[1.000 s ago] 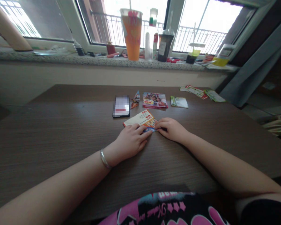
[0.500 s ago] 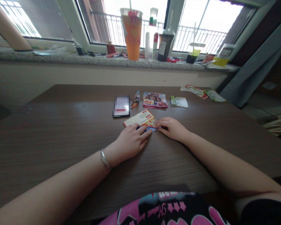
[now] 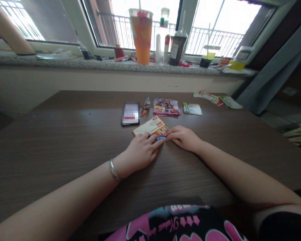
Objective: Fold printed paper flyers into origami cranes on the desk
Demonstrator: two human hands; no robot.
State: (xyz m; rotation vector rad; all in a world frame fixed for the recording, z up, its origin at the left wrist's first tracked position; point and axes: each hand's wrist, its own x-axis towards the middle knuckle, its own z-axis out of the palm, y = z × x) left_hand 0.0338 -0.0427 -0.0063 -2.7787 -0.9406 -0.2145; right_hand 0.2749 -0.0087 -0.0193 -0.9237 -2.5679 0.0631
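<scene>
One bracelet (image 3: pixel 114 170) encircles the left wrist. The left hand (image 3: pixel 140 151) lies palm down, fingers slightly spread, over the lower edge of one folded leaflet (image 3: pixel 150 126). The right hand (image 3: pixel 182 138) sets its fingertips, in a narrow grip, at the leaflet's right corner; whether they pinch the paper cannot be told. The leaflet rests on the table (image 3: pixel 65 147), mostly beyond the left fingers, its blue strip (image 3: pixel 162 138) exposed between both hands. Compared with one second ago, the gap between right thumb and fingers appears smaller; the leaflet stays nearly in place. Beyond it, left to right, are one dark-edged device (image 3: pixel 130 114), one folded paper piece (image 3: pixel 145 107), one flyer stack (image 3: pixel 167 107) and one small paper stack (image 3: pixel 192 109). Loose papers (image 3: pixel 231 102) at the far right overlap; their count is unclear. The windowsill (image 3: pixel 102 65) bears one tall orange cup (image 3: pixel 142 42).
</scene>
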